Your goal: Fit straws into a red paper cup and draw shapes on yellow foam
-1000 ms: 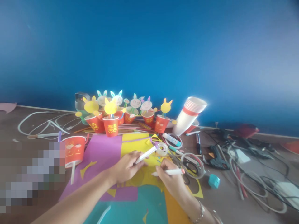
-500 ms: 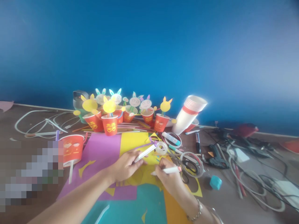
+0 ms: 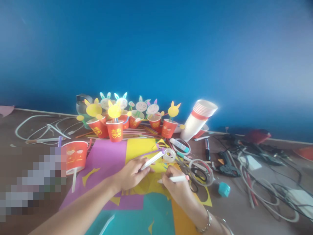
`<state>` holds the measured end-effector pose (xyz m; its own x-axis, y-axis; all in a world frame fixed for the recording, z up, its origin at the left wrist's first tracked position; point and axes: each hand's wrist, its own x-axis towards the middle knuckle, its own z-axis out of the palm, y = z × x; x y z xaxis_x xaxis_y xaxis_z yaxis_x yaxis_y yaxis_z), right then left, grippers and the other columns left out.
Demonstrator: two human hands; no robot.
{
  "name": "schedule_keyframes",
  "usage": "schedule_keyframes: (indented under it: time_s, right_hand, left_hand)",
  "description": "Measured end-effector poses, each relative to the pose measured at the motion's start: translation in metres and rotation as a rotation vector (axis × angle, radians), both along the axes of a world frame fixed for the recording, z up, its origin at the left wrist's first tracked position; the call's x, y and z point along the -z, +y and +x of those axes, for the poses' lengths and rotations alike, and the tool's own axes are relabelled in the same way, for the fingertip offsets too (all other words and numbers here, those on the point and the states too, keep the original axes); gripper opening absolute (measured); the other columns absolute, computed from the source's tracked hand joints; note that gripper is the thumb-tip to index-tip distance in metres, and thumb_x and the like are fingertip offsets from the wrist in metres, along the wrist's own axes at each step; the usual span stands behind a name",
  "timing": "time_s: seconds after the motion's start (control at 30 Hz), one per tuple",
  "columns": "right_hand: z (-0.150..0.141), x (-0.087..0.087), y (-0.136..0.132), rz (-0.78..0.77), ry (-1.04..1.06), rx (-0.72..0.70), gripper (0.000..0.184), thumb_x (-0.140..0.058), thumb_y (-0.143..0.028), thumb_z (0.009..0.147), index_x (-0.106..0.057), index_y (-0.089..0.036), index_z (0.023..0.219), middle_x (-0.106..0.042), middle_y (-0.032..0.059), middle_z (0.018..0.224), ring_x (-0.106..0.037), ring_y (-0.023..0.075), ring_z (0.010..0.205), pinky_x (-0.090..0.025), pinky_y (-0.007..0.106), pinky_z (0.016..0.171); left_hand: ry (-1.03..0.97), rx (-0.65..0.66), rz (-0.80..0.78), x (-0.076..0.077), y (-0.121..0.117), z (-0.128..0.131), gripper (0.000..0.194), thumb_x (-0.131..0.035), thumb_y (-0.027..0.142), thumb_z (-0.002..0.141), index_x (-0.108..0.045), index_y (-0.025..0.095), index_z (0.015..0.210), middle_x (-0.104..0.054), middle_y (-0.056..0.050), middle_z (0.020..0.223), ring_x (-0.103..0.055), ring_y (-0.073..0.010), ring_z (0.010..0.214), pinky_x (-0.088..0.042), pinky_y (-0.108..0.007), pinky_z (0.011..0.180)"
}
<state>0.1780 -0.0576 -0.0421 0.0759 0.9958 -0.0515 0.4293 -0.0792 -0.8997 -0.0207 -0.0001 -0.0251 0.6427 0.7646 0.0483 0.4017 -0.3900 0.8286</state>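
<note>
My left hand is closed around a white marker with a purple cap, which points up and to the right. It rests on a yellow paper piece lying on the coloured sheets. My right hand grips a white marker with a pink end, held almost level over the same yellow piece. The marker's tip is hidden behind my fingers. A bracelet sits on my right wrist.
Purple, yellow, teal and orange paper sheets cover the floor. Behind them stand several red cups with paper bunny faces and a leaning stack of paper cups. Tape roll, scissors, glue gun and cables lie right.
Both hands have stayed nearly still on the yellow piece; the right hand's marker shifted slightly left. The view dipped a little.
</note>
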Motion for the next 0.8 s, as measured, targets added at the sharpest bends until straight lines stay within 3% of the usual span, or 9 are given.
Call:
schedule_keyframes:
  time_s: [0.23, 0.47, 0.8]
  right_hand:
    - [0.0032, 0.0051, 0.0009, 0.017, -0.053, -0.035, 0.027, -0.055, -0.031, 0.078, -0.038, -0.025, 0.059, -0.048, -0.0052, 0.050, -0.043, 0.0121, 0.047, -0.033, 0.024, 0.045]
    - [0.0040, 0.0040, 0.0014, -0.020, -0.078, -0.060, 0.026, -0.055, -0.035, 0.080, -0.041, -0.024, 0.061, -0.054, -0.0033, 0.055, -0.047, 0.0128, 0.051, -0.035, 0.024, 0.048]
    - [0.0038, 0.0064, 0.0023, 0.005, -0.081, -0.046, 0.021, -0.054, -0.027, 0.076, -0.043, -0.024, 0.059, -0.055, -0.0034, 0.052, -0.048, 0.0128, 0.049, -0.036, 0.024, 0.046]
  left_hand:
    - [0.033, 0.013, -0.002, -0.0024, -0.0001, -0.0002, 0.031, -0.038, 0.034, 0.097, -0.063, 0.017, 0.103, -0.067, -0.007, 0.100, -0.064, -0.0222, 0.090, -0.047, -0.028, 0.078]
    - [0.021, 0.018, -0.011, -0.0017, 0.0000, 0.0002, 0.031, -0.038, 0.034, 0.097, -0.061, 0.017, 0.110, -0.068, -0.007, 0.101, -0.064, -0.0210, 0.088, -0.047, -0.027, 0.076]
    - [0.011, 0.026, -0.014, -0.0005, 0.0010, -0.0006, 0.031, -0.039, 0.034, 0.097, -0.061, 0.019, 0.112, -0.069, -0.005, 0.103, -0.064, -0.0204, 0.090, -0.047, -0.027, 0.080]
